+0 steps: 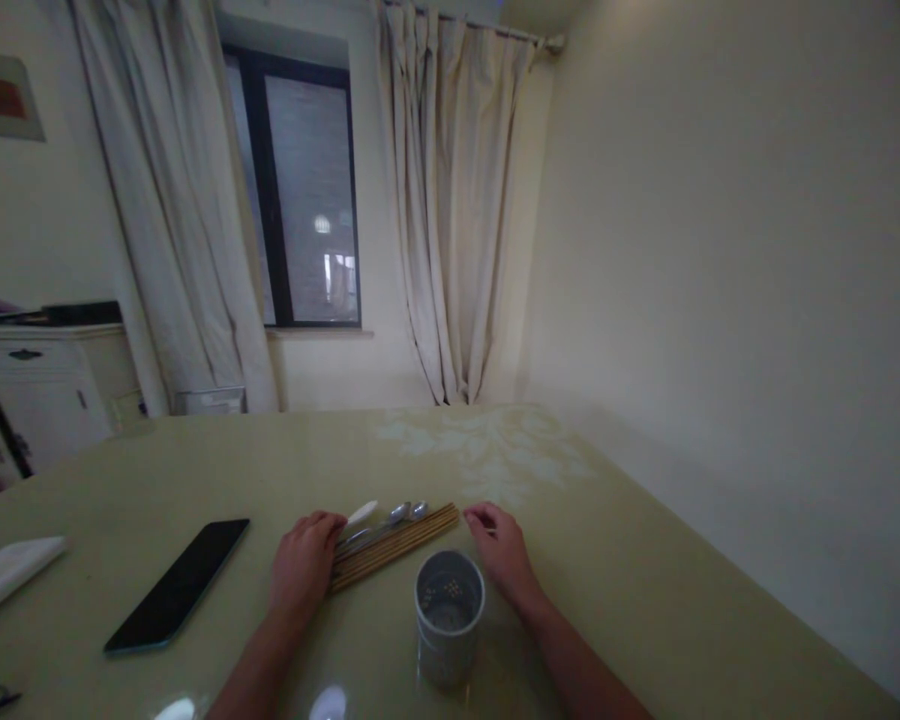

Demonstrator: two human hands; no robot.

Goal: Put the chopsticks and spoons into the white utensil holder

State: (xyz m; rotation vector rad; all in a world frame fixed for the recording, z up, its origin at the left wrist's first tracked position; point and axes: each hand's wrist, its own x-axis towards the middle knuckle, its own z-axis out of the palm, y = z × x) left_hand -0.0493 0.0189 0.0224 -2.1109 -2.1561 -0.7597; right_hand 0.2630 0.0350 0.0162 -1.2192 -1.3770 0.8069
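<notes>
A bundle of wooden chopsticks lies slanted on the pale green table, with metal spoons and a white spoon beside it on the far side. My left hand rests on the near left end of the bundle, fingers curled over it. At the right end, my right hand touches the chopstick tips with its fingertips. An empty grey utensil holder with a perforated bottom stands upright just in front of the bundle, between my forearms.
A black phone lies face up to the left. A folded white cloth sits at the left edge. A white cabinet, a curtained window and a bare wall surround the table.
</notes>
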